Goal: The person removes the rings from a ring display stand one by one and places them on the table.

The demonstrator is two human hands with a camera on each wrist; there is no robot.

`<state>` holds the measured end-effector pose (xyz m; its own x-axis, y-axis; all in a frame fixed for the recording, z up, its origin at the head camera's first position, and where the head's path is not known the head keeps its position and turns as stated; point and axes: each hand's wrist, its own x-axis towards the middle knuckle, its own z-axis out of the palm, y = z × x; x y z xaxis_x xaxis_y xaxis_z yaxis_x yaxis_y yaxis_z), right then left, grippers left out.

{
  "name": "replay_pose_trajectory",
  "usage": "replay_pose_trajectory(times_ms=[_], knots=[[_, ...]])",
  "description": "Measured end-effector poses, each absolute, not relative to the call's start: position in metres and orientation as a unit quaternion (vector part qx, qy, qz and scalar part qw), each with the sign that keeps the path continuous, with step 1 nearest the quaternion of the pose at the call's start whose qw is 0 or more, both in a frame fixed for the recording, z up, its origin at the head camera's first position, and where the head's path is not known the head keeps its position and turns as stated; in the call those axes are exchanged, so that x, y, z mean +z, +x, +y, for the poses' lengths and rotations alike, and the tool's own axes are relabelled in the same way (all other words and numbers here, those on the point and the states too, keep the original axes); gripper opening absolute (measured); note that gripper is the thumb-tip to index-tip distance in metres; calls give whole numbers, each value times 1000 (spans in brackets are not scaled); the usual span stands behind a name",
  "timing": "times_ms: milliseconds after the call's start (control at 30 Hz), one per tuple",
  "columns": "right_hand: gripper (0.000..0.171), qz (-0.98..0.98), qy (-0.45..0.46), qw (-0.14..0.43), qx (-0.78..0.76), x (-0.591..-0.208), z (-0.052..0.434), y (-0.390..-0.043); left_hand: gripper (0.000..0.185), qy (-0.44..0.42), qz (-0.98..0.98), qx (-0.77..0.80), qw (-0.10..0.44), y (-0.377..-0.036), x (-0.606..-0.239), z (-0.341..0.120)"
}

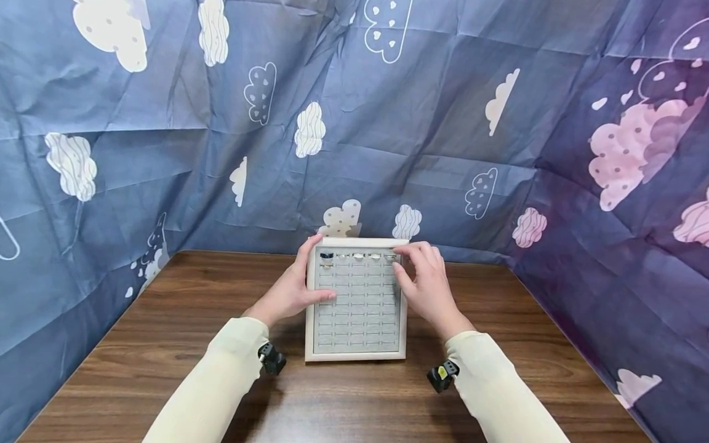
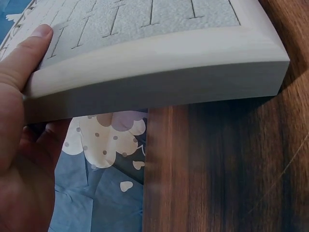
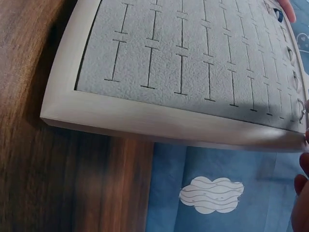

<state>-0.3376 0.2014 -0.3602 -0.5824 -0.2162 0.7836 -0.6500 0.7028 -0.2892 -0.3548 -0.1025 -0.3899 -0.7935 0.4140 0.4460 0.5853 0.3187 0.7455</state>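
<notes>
Reaching forward from pale sleeves (image 1: 221,375), your two hands meet on a white-framed tray (image 1: 355,355) that lies flat on the wooden bench (image 1: 166,344), near its far edge and straight ahead of you. Your left hand (image 1: 290,292) holds the tray's left side: the thumb lies across the grey slotted padding (image 1: 357,320) while the other fingers curl around the frame's far left corner, so those fingers are clamped on the tray. The left wrist view shows the thumb tip (image 2: 41,33) resting on the frame's top edge. Your right hand (image 1: 426,283) sits at the right side, thumb and fingertips bent in towards the top right slots; whether they pinch anything there you cannot tell, since the spot is too small to make out. Along the tray's farthest row sits a line of small rings (image 1: 359,256), one darker piece (image 1: 326,255) at the left end. Behind the bench hangs a blue cloth (image 1: 388,135) printed with clouds.
</notes>
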Motion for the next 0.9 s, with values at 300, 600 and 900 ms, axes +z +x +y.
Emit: replay_pose_trajectory(times_ms=[300,600,900], knots=[[14,-849,250,412,217,-358,192,-341,122,-306,-810,-493,79,-357,-393,-103],[8,-854,236,431,171,-359,186,-342,120,-307,-807,-498,78,-355,-395,-104],[8,-854,244,432,156,-360,185,-340,120,-305,-811,-494,79,-352,-394,-105]])
